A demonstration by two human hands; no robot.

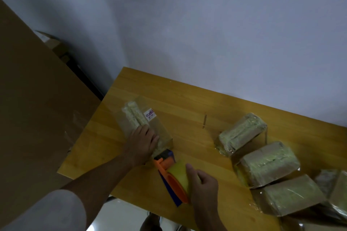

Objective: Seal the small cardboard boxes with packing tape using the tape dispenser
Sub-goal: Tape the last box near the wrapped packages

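Taped boxes cut off, right edge

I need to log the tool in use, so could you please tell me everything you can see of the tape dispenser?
The tape dispenser has an orange plastic frame with dark blue parts and carries a yellowish tape roll. It lies tilted at the table's near edge, its front end against the near end of the box under the left hand. The right hand grips it around the roll.

This looks like a small packing room: a wooden surface against a plain white wall, with taped boxes and big brown cardboard sheets beside it.
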